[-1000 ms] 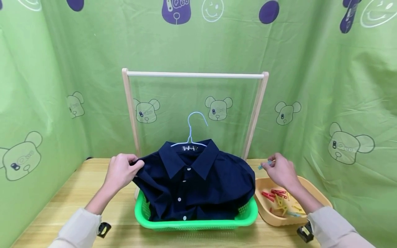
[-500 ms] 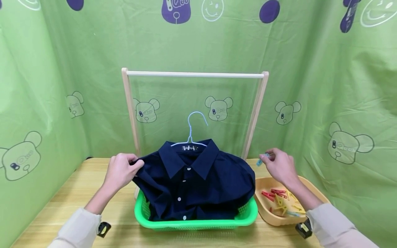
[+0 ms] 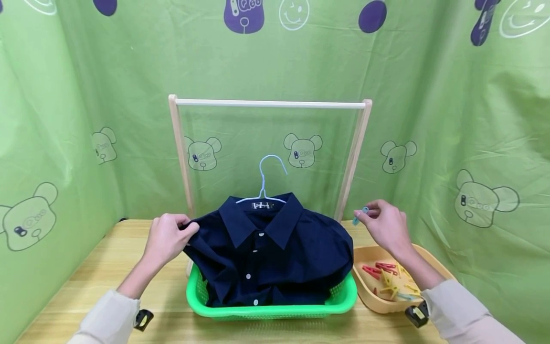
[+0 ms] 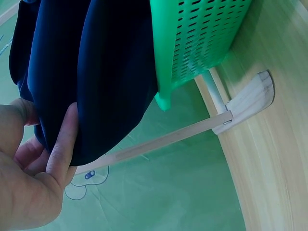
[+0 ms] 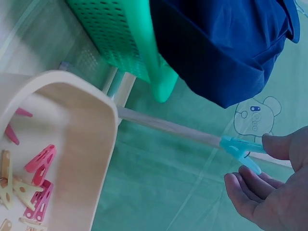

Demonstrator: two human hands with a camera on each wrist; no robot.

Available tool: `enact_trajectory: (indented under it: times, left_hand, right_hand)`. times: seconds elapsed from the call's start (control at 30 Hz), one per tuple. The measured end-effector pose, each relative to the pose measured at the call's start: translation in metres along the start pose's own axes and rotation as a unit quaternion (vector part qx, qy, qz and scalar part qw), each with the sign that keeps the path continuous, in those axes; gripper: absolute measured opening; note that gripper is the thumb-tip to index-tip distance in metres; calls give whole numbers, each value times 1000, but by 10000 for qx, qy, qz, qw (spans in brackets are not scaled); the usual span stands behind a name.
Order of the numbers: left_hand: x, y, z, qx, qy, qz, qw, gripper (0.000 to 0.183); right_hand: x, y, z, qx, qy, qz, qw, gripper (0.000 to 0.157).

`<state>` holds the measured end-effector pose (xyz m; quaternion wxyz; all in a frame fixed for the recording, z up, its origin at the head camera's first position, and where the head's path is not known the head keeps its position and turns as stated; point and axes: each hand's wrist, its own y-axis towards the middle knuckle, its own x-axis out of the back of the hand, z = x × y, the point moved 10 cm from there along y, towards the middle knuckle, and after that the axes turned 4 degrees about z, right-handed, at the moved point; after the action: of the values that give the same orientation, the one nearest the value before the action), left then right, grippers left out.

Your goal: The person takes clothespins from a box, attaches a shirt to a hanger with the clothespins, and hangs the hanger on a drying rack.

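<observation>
A navy button-up shirt [image 3: 296,253] drapes over a green basket [image 3: 275,311], with a light-blue wire hanger [image 3: 264,184] inside its collar and the hook standing up. My left hand [image 3: 167,237] pinches the shirt's left shoulder or sleeve edge; in the left wrist view its thumb and fingers [image 4: 63,144] grip the dark cloth. To the right of the shirt, apart from it, my right hand [image 3: 388,228] pinches a light-blue clothespin [image 5: 240,149] between thumb and fingers. It hovers above the rear of an orange tub [image 3: 365,296].
Inside the tub lie red clothespins [image 5: 42,163], yellow clothespins [image 3: 388,286] and a blue one. A wooden rack with a white top bar [image 3: 270,103] stands behind the basket. Green patterned curtains [image 3: 472,119] enclose the wooden table [image 3: 107,267] at the back and sides.
My right hand has risen slightly and moved a little left with the clothespin, which has turned in its fingers. My left hand, the shirt and the hanger look unchanged.
</observation>
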<state>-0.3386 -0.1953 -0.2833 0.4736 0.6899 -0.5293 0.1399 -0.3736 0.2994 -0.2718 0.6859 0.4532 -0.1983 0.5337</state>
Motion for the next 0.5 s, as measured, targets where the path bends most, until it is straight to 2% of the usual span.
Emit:
enact_trajectory:
  times: [0.5]
  left_hand:
    - [0,0,0,45,0,8,10000,25]
  right_hand:
    - [5,-1,27,164,239,-59,9996,48]
